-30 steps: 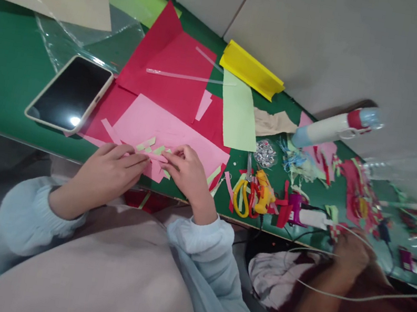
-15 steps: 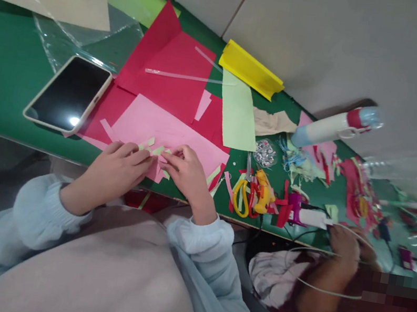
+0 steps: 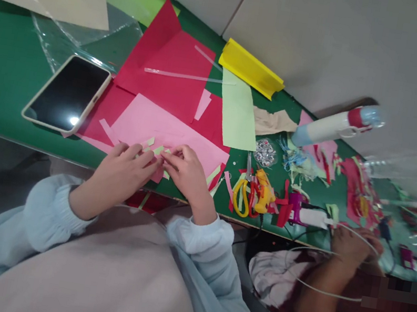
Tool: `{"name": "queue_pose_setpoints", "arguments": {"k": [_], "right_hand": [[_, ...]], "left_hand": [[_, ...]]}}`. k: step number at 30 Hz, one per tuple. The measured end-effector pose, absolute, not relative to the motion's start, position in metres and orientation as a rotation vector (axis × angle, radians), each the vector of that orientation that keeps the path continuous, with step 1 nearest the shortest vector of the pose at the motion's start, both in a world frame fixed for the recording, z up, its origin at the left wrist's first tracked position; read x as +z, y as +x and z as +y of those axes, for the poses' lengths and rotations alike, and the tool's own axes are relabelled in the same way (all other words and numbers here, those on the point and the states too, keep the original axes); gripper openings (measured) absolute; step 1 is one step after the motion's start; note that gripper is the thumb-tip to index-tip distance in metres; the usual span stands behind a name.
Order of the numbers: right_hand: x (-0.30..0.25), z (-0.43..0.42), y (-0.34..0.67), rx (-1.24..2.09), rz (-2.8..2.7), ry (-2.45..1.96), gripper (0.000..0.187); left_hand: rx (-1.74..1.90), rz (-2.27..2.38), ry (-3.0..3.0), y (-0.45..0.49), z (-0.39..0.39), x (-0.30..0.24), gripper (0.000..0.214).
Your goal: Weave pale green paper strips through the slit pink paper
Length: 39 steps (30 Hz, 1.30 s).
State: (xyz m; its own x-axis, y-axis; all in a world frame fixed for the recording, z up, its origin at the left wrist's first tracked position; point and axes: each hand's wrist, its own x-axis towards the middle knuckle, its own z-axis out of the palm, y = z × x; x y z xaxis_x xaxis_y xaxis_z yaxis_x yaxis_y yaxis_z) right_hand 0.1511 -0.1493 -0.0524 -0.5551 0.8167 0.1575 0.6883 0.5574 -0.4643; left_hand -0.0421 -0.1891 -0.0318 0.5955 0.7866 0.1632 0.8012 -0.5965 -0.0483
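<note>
Both hands [image 3: 158, 169] hide most paper strips [image 3: 155, 150].

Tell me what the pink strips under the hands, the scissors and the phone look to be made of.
Pink strips: thin matte paper, flat and creased, pinched between the left hand and the right hand.
Scissors: yellow handles that look like glossy plastic; blades grey, probably metal.
Phone: glossy dark screen, likely glass, since it mirrors a light; pale rim looks like a soft case, material unclear.

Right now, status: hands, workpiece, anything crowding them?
Left hand and right hand both pinching pink and green paper strips on pink sheet. Phone left, scissors right, both apart.
</note>
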Motion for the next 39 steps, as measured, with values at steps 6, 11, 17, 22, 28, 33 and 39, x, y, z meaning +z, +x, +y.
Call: {"name": "queue_pose_setpoints", "arguments": {"k": [6, 11, 17, 22, 28, 33, 39], "right_hand": [[-0.052, -0.149, 0.151, 0.491, -2.441, -1.233, 0.026], [-0.052, -0.149, 0.151, 0.490, -2.435, -1.227, 0.026], [-0.051, -0.150, 0.150, 0.445, -2.459, -1.241, 0.028], [-0.047, -0.151, 0.149, 0.359, -2.495, -1.245, 0.026], [-0.045, -0.153, 0.147, 0.244, -2.502, -1.265, 0.025], [-0.043, -0.152, 0.145, 0.171, -2.539, -1.263, 0.029], [-0.039, -0.148, 0.143, 0.151, -2.590, -1.223, 0.032]], "left_hand": [[-0.196, -1.323, -2.683, -0.042, -0.192, -0.032, 0.035], [-0.315, -1.361, -2.693, -0.047, -0.192, -0.034, 0.030], [-0.434, -1.417, -2.691, -0.053, -0.189, -0.038, 0.017], [-0.451, -1.428, -2.717, -0.057, -0.185, -0.036, 0.018], [-0.443, -1.462, -2.723, -0.058, -0.183, -0.035, 0.022], [-0.439, -1.439, -2.703, -0.057, -0.182, -0.034, 0.023], [-0.627, -1.523, -2.752, -0.058, -0.179, -0.036, 0.019]]}}
